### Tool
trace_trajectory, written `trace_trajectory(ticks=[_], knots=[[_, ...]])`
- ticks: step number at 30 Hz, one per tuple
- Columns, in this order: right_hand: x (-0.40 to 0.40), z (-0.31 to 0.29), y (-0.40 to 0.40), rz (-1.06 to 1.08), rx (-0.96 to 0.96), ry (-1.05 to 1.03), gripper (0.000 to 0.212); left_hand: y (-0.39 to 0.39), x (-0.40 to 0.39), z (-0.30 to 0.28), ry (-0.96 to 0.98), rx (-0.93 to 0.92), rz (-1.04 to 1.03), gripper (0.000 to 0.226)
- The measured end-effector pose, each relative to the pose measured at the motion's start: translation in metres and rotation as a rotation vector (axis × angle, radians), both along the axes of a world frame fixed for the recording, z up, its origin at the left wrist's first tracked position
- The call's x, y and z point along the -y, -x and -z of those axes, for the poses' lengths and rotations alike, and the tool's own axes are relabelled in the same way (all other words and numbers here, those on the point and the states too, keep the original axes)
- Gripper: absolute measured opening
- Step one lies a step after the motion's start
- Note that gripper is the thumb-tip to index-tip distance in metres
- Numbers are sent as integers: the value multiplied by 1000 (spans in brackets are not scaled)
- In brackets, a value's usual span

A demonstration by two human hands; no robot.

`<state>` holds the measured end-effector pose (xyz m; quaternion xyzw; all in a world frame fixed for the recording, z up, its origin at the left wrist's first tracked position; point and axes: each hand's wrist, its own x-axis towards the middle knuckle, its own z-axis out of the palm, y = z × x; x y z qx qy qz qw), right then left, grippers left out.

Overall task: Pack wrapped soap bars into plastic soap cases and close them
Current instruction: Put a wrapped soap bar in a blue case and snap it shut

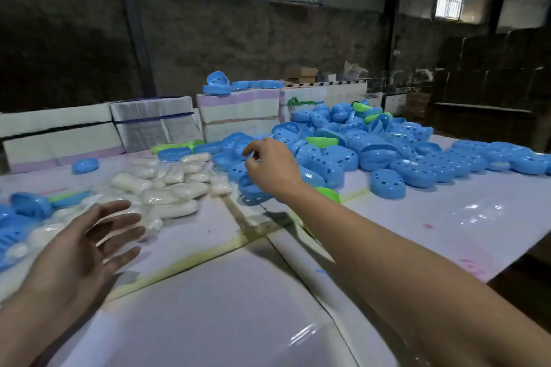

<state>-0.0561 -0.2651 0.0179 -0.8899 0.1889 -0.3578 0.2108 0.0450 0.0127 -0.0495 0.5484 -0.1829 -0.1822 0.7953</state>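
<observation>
The person's right hand point(272, 168) reaches forward over the near edge of a big heap of blue plastic soap cases point(351, 146), its fingers loosely curled with thumb and forefinger drawn toward each other; whether they pinch anything cannot be told, and no case is plainly gripped. Just under the wrist lies an open blue case point(252, 189), and a green case piece point(329, 194) shows beside the forearm. The left hand point(89, 243) hovers low at the near left, palm turned inward, fingers straight and spread, holding nothing; it is motion-blurred. Beyond its fingertips, a pile of wrapped white soap bars point(170, 185) lies on the white table point(402, 217), between the left hand and the case heap. More blue cases point(18, 217) sit at the far left edge. Strapped white cartons point(152, 122) stand along the table's back.
</observation>
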Motion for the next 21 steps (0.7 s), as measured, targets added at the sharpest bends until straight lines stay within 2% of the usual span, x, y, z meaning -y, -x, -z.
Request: trace_trajectory(ticks=[4,6,9,15,17,20,21], knots=[[-92,9,-47,-288,27,-287,23,13,-2,-21,-1,31,-94,46],[-130,14,-64,-400,39,-389,21,13,-4,-24,-10,15,-131,40],[-164,30,-78,-482,165,-522,20,10,-7,-30,-70,16,-190,33],[-177,66,-78,-562,158,-500,20,-4,-22,-41,-149,78,-315,33],[-175,66,-76,-583,137,-466,19,-15,-31,-43,-266,177,-417,25],[-171,66,-74,-614,106,-421,18,-41,-55,-40,-633,448,-673,8],[-171,67,-73,-618,89,-404,18,-51,-64,-39,-756,497,-761,9]])
